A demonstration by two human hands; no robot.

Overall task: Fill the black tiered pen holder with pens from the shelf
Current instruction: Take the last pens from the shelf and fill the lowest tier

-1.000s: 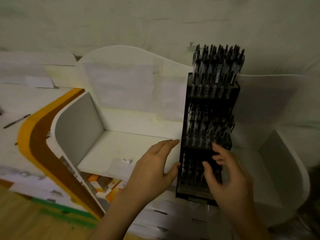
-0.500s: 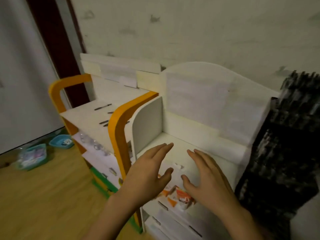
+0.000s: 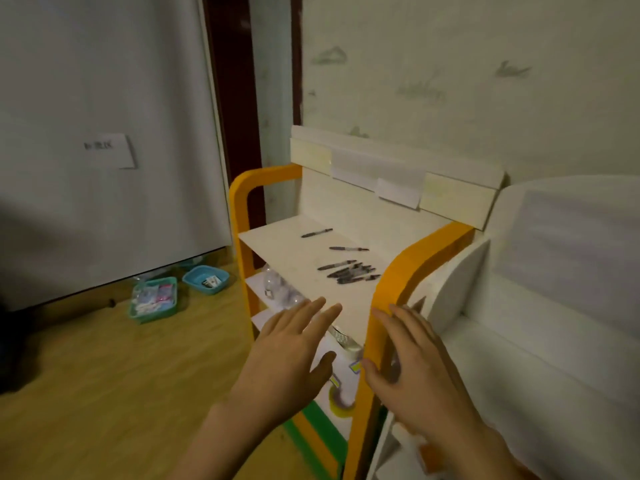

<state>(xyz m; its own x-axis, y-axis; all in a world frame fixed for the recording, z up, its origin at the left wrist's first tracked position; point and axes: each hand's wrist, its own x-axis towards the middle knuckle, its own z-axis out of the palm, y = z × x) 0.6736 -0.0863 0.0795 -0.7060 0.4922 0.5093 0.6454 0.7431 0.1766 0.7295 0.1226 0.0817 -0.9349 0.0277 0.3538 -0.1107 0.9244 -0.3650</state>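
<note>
Black pens (image 3: 347, 270) are lying scattered on the orange-framed shelf (image 3: 294, 251) against the marked wall (image 3: 450, 81); both empty hands, left hand (image 3: 289, 358) and right hand (image 3: 415, 368), are hovering flat-fingered before it; baskets (image 3: 154, 303) are sitting on the wooden floor (image 3: 104, 393).

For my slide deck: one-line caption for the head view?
Both open hands, left hand and right hand, reach toward loose pens on the orange-framed shelf.

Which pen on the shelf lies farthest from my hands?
The lone pen at the shelf's back left, beyond the second single pen and the cluster of pens.
</note>
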